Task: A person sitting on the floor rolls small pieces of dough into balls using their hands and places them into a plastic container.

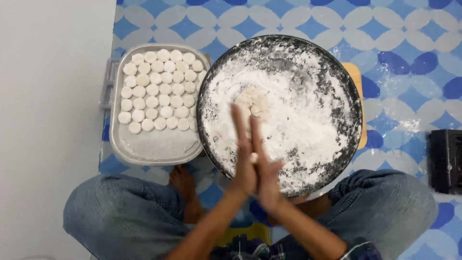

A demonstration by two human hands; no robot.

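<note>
My left hand (pixel 242 166) and my right hand (pixel 267 180) are pressed palm to palm, fingers pointing away from me, over the near edge of a round black pan (pixel 354 101). They look blurred. A small pale dough piece (pixel 253 156) shows between the palms. The pan is covered in white flour (pixel 303 115), and a beige dough lump (pixel 251 98) lies in it just beyond my fingertips. To the left, a grey rectangular tray (pixel 116 142) holds several rows of round white dough discs (pixel 159 89).
I sit cross-legged in jeans, with a bare foot (pixel 183 182) below the tray. An orange board (pixel 357 77) sticks out from under the pan. A black box (pixel 445 161) stands at the right edge. The blue patterned mat (pixel 409 43) meets a white surface at left.
</note>
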